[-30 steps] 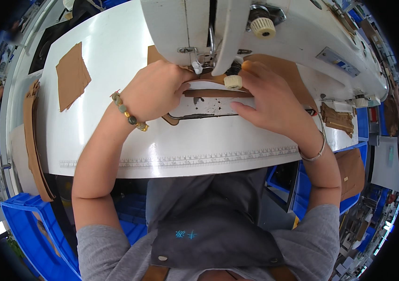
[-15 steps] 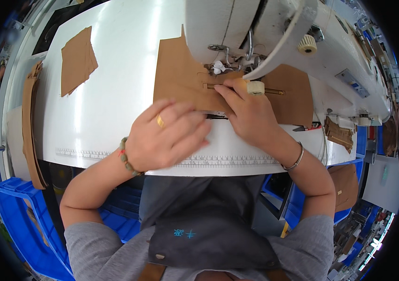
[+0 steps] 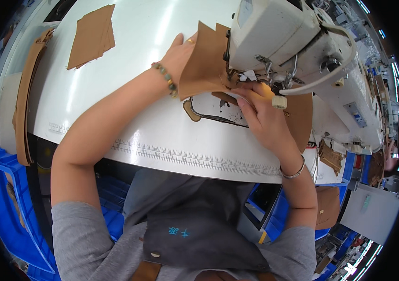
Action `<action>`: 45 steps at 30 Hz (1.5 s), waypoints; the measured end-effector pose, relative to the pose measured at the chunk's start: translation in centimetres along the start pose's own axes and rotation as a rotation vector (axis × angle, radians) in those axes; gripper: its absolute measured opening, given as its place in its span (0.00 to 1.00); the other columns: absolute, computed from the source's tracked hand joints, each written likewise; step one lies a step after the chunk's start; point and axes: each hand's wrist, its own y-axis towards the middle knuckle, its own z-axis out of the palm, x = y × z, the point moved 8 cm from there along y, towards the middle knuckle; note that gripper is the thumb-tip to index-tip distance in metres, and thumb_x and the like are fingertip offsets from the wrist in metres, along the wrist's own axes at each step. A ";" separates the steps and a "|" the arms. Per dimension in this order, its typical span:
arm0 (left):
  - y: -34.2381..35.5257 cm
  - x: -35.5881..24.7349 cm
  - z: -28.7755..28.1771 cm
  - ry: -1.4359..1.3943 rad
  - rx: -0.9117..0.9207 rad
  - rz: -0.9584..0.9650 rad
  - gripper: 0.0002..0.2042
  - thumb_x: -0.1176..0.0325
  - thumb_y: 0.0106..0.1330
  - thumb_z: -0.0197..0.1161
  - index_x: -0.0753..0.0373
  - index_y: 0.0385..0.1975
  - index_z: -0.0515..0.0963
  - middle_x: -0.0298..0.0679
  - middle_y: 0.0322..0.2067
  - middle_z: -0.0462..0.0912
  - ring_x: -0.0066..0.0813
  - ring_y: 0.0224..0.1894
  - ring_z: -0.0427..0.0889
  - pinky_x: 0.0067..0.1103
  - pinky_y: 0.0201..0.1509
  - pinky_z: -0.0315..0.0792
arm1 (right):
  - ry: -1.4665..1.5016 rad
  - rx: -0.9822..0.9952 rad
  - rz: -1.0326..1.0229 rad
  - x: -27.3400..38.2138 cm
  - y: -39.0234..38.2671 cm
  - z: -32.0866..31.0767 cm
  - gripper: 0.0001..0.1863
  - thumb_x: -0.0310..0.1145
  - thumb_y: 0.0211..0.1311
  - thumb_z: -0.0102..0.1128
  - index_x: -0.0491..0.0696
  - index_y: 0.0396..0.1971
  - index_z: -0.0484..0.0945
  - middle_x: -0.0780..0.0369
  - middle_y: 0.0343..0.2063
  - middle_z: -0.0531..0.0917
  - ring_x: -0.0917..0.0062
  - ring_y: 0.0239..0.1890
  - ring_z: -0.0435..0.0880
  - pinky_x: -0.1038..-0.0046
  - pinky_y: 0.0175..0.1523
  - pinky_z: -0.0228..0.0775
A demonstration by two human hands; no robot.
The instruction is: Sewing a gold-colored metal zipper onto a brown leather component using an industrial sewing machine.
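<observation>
A brown fabric panel (image 3: 204,65) lies under the head of a white sewing machine (image 3: 274,35), its left part lifted and curved up off the table. My left hand (image 3: 178,55) reaches to the far side of this raised part, against the fabric; most of its fingers are hidden behind it. Close to the needle area, my right hand (image 3: 266,114) pinches the near edge of the panel between thumb and fingers. Below the lifted edge, the metal plate (image 3: 215,107) of the machine bed shows. The panel's right part (image 3: 300,119) extends beyond my right hand.
Stacked brown pieces (image 3: 91,40) lie at the far left of the white table (image 3: 138,122). Long brown strips (image 3: 27,103) hang over its left side. A ruler scale (image 3: 194,161) runs along the near edge. Blue crates (image 3: 10,196) stand below left; small brown pieces (image 3: 331,157) lie at right.
My left hand has gone from the table's near side to the far side of the panel. The panel's left part has been raised, baring the plate. My right hand stays near the needle.
</observation>
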 end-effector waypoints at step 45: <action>-5.0 -7.8 -4.5 -0.137 0.002 0.133 0.23 0.55 0.68 0.67 0.59 0.59 0.81 0.34 0.61 0.80 0.36 0.67 0.76 0.30 0.68 0.73 | -0.345 0.312 -0.039 -1.8 -4.3 1.7 0.46 0.59 0.67 0.59 0.58 0.80 0.54 0.70 0.81 0.53 0.60 0.77 0.62 0.25 0.74 0.30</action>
